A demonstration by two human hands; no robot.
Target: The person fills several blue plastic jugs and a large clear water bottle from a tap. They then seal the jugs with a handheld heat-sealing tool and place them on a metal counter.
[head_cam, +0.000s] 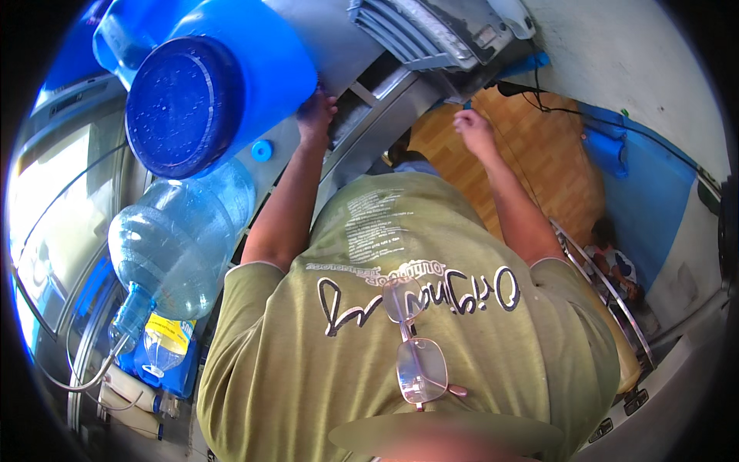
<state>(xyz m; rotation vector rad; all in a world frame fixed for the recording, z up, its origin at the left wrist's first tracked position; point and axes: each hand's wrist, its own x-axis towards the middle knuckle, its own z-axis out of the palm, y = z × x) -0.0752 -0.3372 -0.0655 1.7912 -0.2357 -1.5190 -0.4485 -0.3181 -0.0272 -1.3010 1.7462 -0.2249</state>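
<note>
My left hand [316, 115] is beside the lower side of a large blue plastic container [260, 69] with a dark blue round lid [185, 107]. Its fingers are partly shaded and hidden, so any grip is unclear. My right hand [476, 131] is held out over the wood-patterned floor, fingers curled. A small blue thing [466, 105] shows just beyond those fingers; whether they hold it is unclear. A small blue ring-shaped cap [262, 150] lies on the metal surface left of my left forearm. Large clear bluish water bottles [173, 242] stand further left. Eyeglasses [421, 369] hang at my shirt front.
A grey slatted appliance [415, 34] sits at the top, above a metal frame edge [375, 121]. Black cables [606, 118] run along the right wall. A metal rail [606, 294] and another person [612, 263] are at the right. Thin hoses [86, 387] curve at lower left.
</note>
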